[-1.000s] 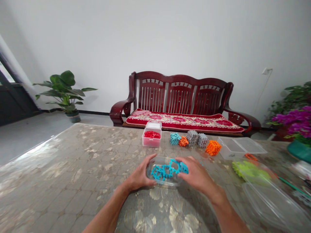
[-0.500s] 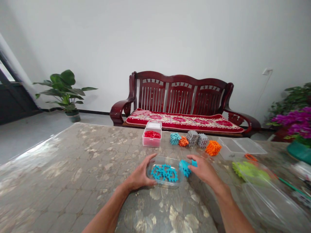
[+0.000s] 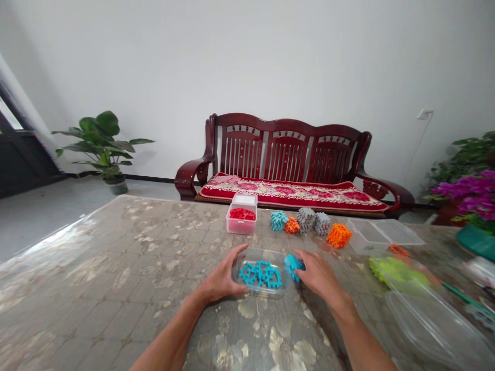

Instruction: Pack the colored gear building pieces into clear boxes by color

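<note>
I can't read any words, numbers or signs in this picture.

Right hand [image 3: 319, 273] now nearer the tray [image 3: 263, 251]
</note>
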The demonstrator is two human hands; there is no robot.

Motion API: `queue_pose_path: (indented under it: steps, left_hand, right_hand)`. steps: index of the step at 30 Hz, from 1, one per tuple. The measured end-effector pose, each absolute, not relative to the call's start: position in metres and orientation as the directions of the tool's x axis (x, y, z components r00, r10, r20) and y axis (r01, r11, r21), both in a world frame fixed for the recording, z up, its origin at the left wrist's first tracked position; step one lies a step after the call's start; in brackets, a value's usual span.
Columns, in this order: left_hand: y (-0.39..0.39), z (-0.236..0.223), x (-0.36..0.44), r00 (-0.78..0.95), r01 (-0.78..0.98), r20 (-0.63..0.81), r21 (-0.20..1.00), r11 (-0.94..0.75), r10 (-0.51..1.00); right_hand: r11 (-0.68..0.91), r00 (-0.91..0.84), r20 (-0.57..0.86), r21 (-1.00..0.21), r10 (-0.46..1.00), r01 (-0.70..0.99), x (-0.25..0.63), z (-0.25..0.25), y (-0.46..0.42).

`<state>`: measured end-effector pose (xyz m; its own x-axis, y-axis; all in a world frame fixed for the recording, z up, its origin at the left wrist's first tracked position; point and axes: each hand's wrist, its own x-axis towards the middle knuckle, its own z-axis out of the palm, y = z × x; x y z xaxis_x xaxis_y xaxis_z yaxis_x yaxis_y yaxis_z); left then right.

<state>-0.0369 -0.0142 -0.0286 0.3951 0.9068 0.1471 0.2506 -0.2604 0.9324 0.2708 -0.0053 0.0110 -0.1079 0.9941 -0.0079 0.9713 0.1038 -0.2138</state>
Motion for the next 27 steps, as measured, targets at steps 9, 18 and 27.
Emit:
queue_pose_path:
  steps: [9, 18, 27]
  left_hand:
    - [-0.015, -0.026, -0.036, 0.394, 0.237, 0.155, 0.935, -0.263, 0.906]
    - [-0.015, -0.027, -0.036, 0.392, 0.236, 0.175, 0.930, -0.283, 0.903]
    - [-0.016, -0.024, -0.035, 0.387, 0.248, 0.157, 0.931, -0.267, 0.909]
  right_hand:
    - [0.217, -0.112, 0.236, -0.487, 0.965, 0.846, 0.265, 0.036, -0.011]
    - [0.352, -0.324, 0.141, -0.455, 0.935, 0.818, 0.232, 0.040, -0.028]
    - [0.198, -0.135, 0.173, -0.426, 0.976, 0.883, 0.266, 0.028, -0.010]
